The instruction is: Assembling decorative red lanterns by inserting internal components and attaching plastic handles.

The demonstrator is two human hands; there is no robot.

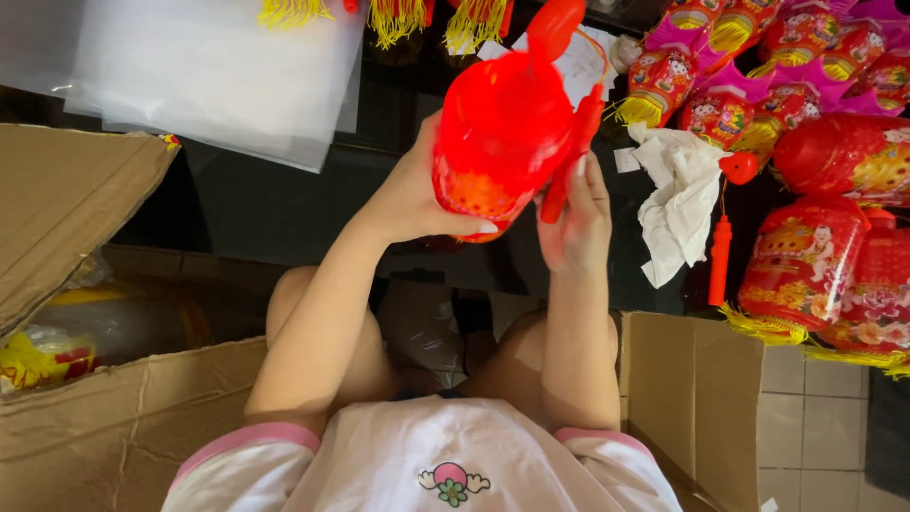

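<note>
A dark table (265,204) fills the upper frame, with clear plastic sheets (213,71) at upper left, decorated red lanterns (806,261) piled at right and open cardboard boxes (85,284) at lower left and lower right. At top centre, the left hand (412,194) cups a translucent red plastic lantern (502,123); the right hand (573,223) grips its thin red handle stick (569,156). It looks light, thin-walled and easily dented, so it is best held around the body.
</note>
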